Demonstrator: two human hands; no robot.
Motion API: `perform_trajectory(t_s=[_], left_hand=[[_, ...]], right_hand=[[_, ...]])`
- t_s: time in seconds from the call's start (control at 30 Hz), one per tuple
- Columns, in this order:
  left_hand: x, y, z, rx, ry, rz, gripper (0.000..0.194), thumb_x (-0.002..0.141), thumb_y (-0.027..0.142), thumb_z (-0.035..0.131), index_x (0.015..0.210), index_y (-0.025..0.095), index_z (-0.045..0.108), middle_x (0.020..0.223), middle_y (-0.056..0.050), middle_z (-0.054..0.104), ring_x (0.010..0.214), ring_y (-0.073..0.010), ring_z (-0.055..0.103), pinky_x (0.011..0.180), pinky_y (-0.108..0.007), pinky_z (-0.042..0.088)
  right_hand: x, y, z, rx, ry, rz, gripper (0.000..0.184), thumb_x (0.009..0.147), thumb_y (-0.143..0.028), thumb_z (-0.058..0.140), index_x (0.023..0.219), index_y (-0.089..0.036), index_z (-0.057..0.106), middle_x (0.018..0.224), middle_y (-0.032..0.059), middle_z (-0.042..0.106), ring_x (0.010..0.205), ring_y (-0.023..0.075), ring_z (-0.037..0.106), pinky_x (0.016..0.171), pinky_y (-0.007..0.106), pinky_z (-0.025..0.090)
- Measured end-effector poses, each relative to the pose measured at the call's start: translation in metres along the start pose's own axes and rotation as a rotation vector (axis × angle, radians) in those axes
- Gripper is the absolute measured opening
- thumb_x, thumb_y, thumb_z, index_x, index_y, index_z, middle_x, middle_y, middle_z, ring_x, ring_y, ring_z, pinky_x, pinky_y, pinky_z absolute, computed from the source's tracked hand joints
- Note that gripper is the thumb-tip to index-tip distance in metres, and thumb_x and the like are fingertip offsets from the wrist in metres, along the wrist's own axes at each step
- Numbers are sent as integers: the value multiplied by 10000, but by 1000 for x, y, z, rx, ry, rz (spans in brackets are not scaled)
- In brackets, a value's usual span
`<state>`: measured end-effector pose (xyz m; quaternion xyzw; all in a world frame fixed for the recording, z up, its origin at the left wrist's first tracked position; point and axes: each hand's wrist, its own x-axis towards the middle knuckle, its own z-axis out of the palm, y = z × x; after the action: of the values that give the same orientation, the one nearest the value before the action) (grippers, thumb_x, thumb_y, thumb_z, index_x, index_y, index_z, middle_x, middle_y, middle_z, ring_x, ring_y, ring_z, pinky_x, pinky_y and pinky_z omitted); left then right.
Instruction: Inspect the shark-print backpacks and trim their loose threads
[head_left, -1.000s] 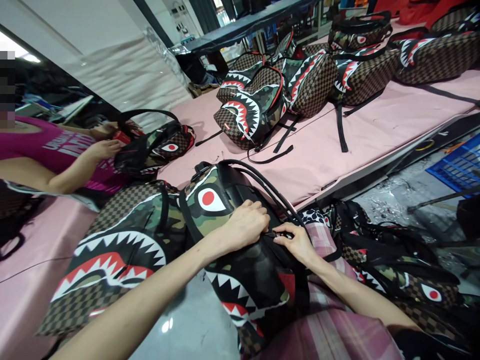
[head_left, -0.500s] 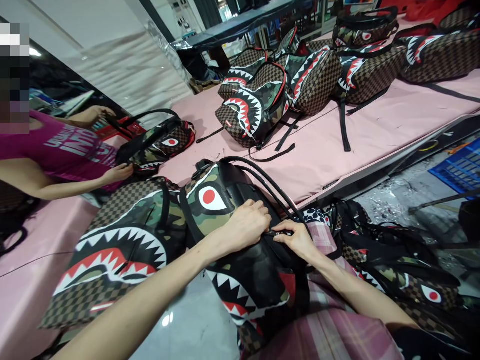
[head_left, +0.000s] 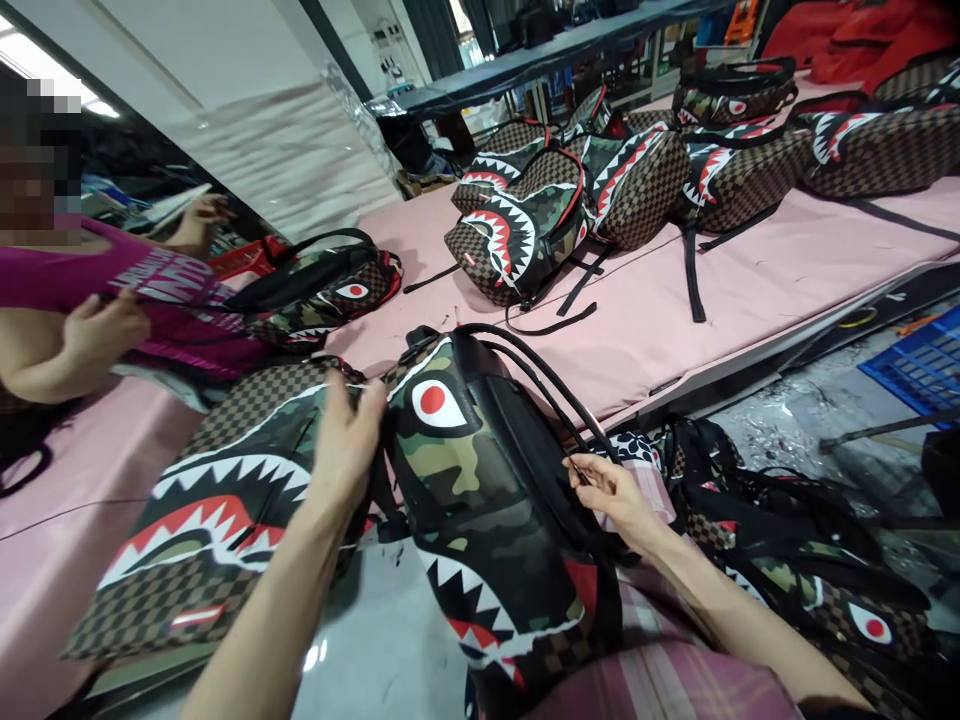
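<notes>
A backpack (head_left: pixel 480 470) with a camouflage print, a red-and-white eye and a shark mouth leans upright in front of me. My right hand (head_left: pixel 611 495) is closed in a pinch beside its black back panel (head_left: pixel 517 430). A small dark thing shows at those fingertips, too small to name. My left hand (head_left: pixel 349 435), a little blurred, is off this backpack, its thumb apart from the fingers and nothing seen in it. It hovers over a second shark-mouth backpack (head_left: pixel 225 480) with brown checks, lying to the left.
Several similar backpacks (head_left: pixel 517 220) stand along the pink table (head_left: pixel 630 340). More bags (head_left: pixel 810 560) are piled low at the right, near a blue crate (head_left: pixel 915 350). Across the table at left, a person in a magenta shirt (head_left: pixel 150 280) has a backpack (head_left: pixel 322 290) in front.
My left hand has left the front backpack and moved left, opening. My right hand has drawn slightly right, away from the back panel. The other person's hands have come off their backpack.
</notes>
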<state>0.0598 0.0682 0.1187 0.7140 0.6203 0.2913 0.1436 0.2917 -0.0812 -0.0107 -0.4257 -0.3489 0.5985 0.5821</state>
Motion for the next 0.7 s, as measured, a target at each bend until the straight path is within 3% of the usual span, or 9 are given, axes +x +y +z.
perform_trajectory(t_s=[0.1, 0.17, 0.3, 0.47, 0.6, 0.7], left_hand=[[-15, -25, 12, -445, -174, -548, 456, 829, 479, 457, 1069, 105, 561, 958, -135, 670, 952, -243, 616, 828, -383, 508], [-23, -29, 22, -603, -220, -644, 447, 800, 485, 504, 1004, 98, 596, 866, -136, 685, 850, -235, 647, 750, -355, 534], [-29, -21, 25, -684, -148, -588, 319, 744, 370, 606, 890, 88, 626, 750, -101, 692, 737, -212, 657, 683, -305, 534], [-54, 9, -8, -857, -180, -510, 357, 747, 407, 574, 912, 95, 632, 689, -67, 688, 616, -212, 643, 584, -312, 527], [-74, 36, -55, -717, 48, -257, 459, 732, 522, 557, 947, 126, 639, 743, -43, 691, 698, -225, 641, 601, -295, 525], [-77, 43, -65, -518, 277, -60, 443, 787, 535, 473, 932, 151, 641, 810, -38, 687, 784, -222, 632, 677, -289, 519]], right_hand=[[18, -14, 10, -161, 45, -47, 393, 673, -337, 689, 1038, -201, 634, 859, 16, 649, 768, 138, 604, 719, 261, 489], [35, -22, 24, -291, 93, -101, 405, 689, -343, 675, 1068, -209, 632, 981, 38, 662, 878, 169, 614, 810, 304, 486], [53, -30, 60, -423, 91, -172, 480, 711, -369, 658, 1159, -207, 596, 1198, 73, 600, 1112, 228, 546, 978, 381, 414], [19, -48, 90, -474, 64, -328, 429, 737, -331, 646, 1147, -211, 613, 1236, 97, 564, 1150, 267, 520, 964, 410, 442], [-7, -83, 100, -543, -15, -676, 443, 738, -294, 657, 1174, -251, 592, 1269, 105, 531, 1152, 282, 515, 955, 438, 452], [0, -94, 98, -556, -52, -811, 464, 722, -298, 675, 1176, -256, 588, 1299, 116, 501, 1174, 297, 490, 938, 446, 465]])
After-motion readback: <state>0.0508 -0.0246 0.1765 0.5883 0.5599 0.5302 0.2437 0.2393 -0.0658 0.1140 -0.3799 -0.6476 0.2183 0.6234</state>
